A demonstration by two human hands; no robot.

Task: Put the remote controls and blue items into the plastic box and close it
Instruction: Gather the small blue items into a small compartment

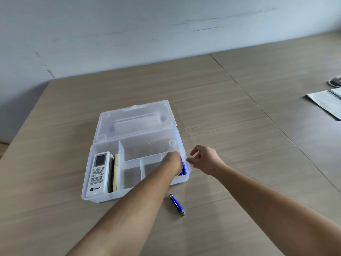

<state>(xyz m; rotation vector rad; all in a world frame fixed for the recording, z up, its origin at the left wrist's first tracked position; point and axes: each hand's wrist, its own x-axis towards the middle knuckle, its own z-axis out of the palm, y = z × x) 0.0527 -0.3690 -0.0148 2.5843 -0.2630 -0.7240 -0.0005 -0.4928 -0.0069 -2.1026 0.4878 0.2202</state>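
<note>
A clear plastic box (103, 197) stands open on the table, its lid (135, 120) tilted back. A white remote control (97, 175) lies in the left compartment, with a dark remote (111, 174) and a yellowish flat item (115, 172) on edge beside it. My left hand (172, 163) reaches down into the front right compartment, fingers curled on blue items (184, 168) that lean against the box's right wall; most of the grip is hidden. My right hand (204, 159) hovers just outside the right wall, holding nothing. A blue cylindrical item (177, 204) with metal ends lies on the table in front of the box.
The box sits on a wooden table (239, 126) whose far edge meets a pale wall. A spiral notebook (328, 102) and a dark object (335, 82) lie at the far right. The box's rear and middle front compartments hold nothing visible.
</note>
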